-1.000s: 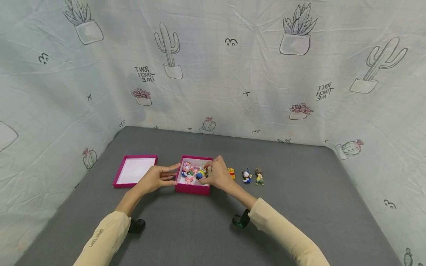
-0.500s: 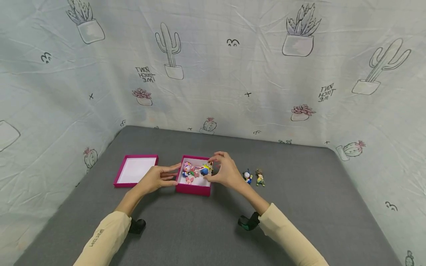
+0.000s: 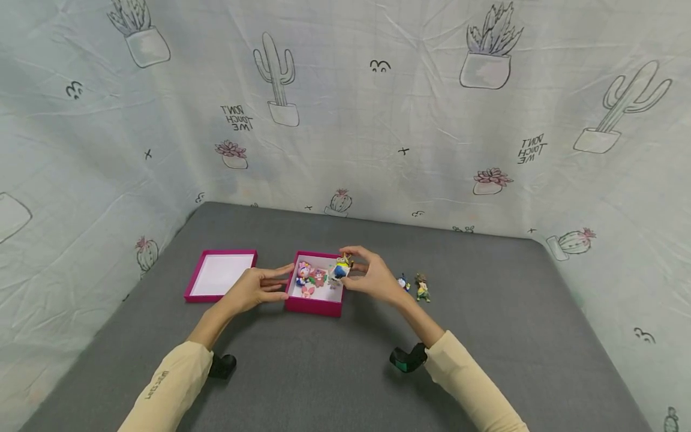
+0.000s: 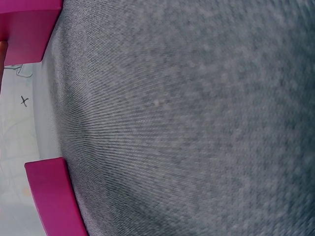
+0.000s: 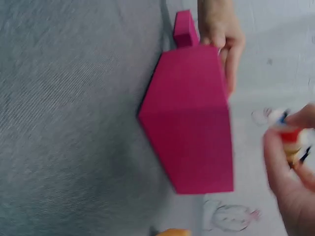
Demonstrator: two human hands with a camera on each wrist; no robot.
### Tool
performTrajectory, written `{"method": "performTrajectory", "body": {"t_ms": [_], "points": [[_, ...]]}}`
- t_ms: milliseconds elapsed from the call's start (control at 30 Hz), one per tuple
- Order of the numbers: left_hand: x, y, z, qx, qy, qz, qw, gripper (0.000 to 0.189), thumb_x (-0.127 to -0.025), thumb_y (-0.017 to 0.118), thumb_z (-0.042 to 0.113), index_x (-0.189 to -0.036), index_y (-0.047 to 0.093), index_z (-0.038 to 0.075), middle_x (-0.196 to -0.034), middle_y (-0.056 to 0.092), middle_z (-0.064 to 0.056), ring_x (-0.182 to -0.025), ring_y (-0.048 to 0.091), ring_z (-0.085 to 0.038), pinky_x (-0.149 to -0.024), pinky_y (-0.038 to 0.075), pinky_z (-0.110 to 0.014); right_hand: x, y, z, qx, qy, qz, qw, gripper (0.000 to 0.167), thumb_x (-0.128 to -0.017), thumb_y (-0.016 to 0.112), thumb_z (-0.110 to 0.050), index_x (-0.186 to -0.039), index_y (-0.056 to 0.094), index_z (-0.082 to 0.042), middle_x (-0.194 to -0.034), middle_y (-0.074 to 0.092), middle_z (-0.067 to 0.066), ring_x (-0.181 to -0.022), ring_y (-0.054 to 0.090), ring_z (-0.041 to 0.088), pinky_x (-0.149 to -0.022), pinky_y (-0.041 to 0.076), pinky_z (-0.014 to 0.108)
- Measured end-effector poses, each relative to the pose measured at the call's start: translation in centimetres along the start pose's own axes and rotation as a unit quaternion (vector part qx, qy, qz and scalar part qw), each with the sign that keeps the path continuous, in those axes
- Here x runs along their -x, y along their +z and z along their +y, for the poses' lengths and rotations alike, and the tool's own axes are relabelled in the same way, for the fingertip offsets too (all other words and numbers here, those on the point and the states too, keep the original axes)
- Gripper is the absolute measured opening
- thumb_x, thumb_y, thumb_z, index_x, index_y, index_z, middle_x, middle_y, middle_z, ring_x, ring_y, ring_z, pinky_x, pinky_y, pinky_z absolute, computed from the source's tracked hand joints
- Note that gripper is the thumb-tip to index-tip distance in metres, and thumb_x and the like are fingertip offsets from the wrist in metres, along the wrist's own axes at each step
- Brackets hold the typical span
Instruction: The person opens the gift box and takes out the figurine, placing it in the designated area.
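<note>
In the head view, my right hand (image 3: 372, 279) pinches a small blue and yellow toy figurine (image 3: 342, 267) between thumb and fingers over the right rim of the open magenta box (image 3: 313, 307). The right wrist view shows red on this figurine (image 5: 291, 135) too, and it is blurred there. My left hand (image 3: 251, 291) touches the box's left side with fairly straight, spread fingers and the thumb near the front corner. Inside the box's white interior lie a pink-haired figurine (image 3: 304, 270), a pink and green one (image 3: 318, 277) and a small pink piece (image 3: 308, 291).
Left of the box lies its magenta lid (image 3: 224, 276), white inside facing up. Right of my right hand are a blue and white figurine (image 3: 403, 282), partly covered by the hand, and a brown-haired one (image 3: 422, 287). All rest on a grey cloth surface (image 3: 324, 372).
My right hand has moved right and up from inside the box, carrying the blue and yellow figurine to the right rim. It now covers the orange-yellow figurine beside the box. My left hand stays put.
</note>
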State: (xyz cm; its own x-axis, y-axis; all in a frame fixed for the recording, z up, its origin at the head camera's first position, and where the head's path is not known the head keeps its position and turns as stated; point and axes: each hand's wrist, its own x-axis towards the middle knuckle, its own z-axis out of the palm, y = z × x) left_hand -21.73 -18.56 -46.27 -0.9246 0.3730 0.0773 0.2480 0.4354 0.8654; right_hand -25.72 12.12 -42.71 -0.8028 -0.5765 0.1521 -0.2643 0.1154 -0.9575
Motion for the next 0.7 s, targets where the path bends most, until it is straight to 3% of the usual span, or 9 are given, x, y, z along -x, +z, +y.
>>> {"method": "performTrajectory", "body": {"t_ms": [133,233,333,500,700], "points": [[0.0,0.0,0.0,0.002,-0.001,0.000,1.0000,0.066,-0.078,0.078,0.011,-0.138,0.051,0.004,-0.141,0.045,-0.020,-0.115,0.059,-0.032,-0.089,0.052,-0.032,-0.1,-0.3,0.9,-0.092,-0.006,-0.013,0.9957,0.053,-0.086,0.066,0.006,-0.135,0.047,0.000,-0.138,0.038,0.024,-0.100,0.060,0.021,-0.079,0.056,0.026],[0.0,0.1,0.1,0.003,-0.001,0.000,1.0000,0.066,-0.078,0.078,0.012,-0.138,0.051,0.004,-0.141,0.045,-0.020,-0.115,0.059,-0.032,-0.089,0.052,-0.032,0.0,-0.1,1.1,-0.116,-0.003,0.002,0.9932,0.051,-0.087,0.066,0.003,-0.135,0.048,0.001,-0.137,0.039,0.026,-0.095,0.060,0.017,-0.075,0.055,0.023],[0.2,0.2,0.3,0.005,-0.003,0.002,1.0000,0.066,-0.078,0.078,0.012,-0.138,0.051,0.004,-0.141,0.045,-0.020,-0.115,0.059,-0.032,-0.089,0.052,-0.031,0.0,0.2,1.0,-0.111,-0.007,0.019,0.9936,0.050,-0.089,0.063,0.000,-0.135,0.047,0.004,-0.136,0.043,0.025,-0.095,0.056,0.016,-0.076,0.051,0.020],[0.5,0.6,0.5,0.005,-0.006,0.004,1.0000,0.066,-0.078,0.078,0.012,-0.138,0.050,0.005,-0.142,0.044,-0.019,-0.116,0.058,-0.032,-0.089,0.052,-0.032,0.3,0.3,0.5,-0.093,-0.033,0.039,0.9943,0.048,-0.091,0.059,-0.003,-0.135,0.045,0.008,-0.138,0.045,0.025,-0.109,0.050,0.012,-0.087,0.045,0.016],[0.8,0.8,0.8,0.005,-0.004,0.004,1.0000,0.066,-0.079,0.077,0.011,-0.139,0.049,0.004,-0.143,0.043,-0.020,-0.116,0.058,-0.033,-0.089,0.052,-0.033,0.7,-0.9,0.3,-0.094,-0.115,0.052,0.9875,0.044,-0.086,0.064,0.006,-0.128,0.052,0.012,-0.128,0.053,0.028,-0.092,0.055,0.011,-0.076,0.050,0.017]]}}
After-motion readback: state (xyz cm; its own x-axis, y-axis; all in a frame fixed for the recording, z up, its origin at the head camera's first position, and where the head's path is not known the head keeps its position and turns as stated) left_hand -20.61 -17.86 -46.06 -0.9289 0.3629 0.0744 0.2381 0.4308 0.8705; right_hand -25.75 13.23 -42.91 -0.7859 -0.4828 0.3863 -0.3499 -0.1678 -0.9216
